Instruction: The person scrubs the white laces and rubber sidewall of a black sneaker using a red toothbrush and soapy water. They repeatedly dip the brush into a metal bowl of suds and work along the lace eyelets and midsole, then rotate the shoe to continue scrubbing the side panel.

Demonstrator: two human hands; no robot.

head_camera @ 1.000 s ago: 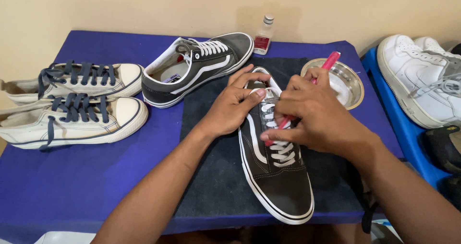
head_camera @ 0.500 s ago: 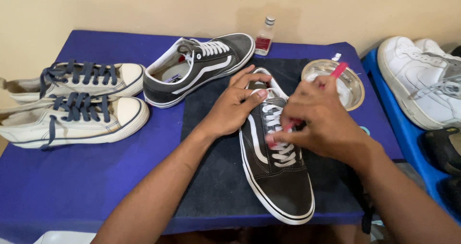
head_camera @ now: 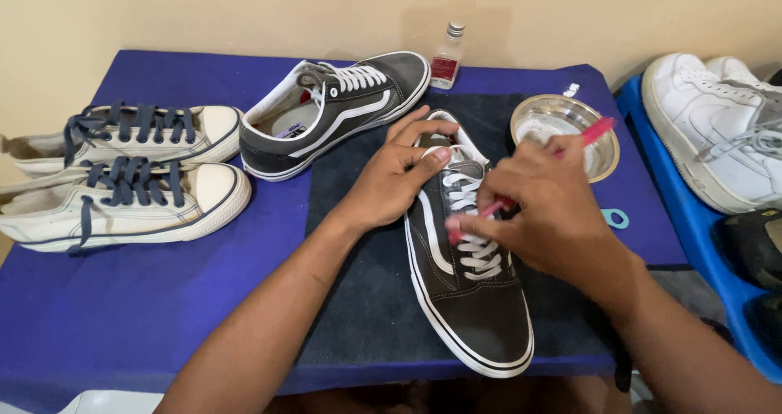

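Dark grey sneaker (head_camera: 468, 276) with white laces, at centre frame on a dark mat (head_camera: 358, 300), steadied at its collar by the open left hand (head_camera: 399, 174) while the right hand (head_camera: 542, 214), closed on a pink brush (head_camera: 529, 182), works the lacing; the matching sneaker (head_camera: 338, 113) lies untouched at upper centre.

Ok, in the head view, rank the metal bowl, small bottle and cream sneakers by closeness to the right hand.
From the right hand, which holds a pink brush:
1. Metal bowl, just behind the hand, on the right.
2. Small bottle, farther back by the wall.
3. Cream sneakers, far left on the blue table.
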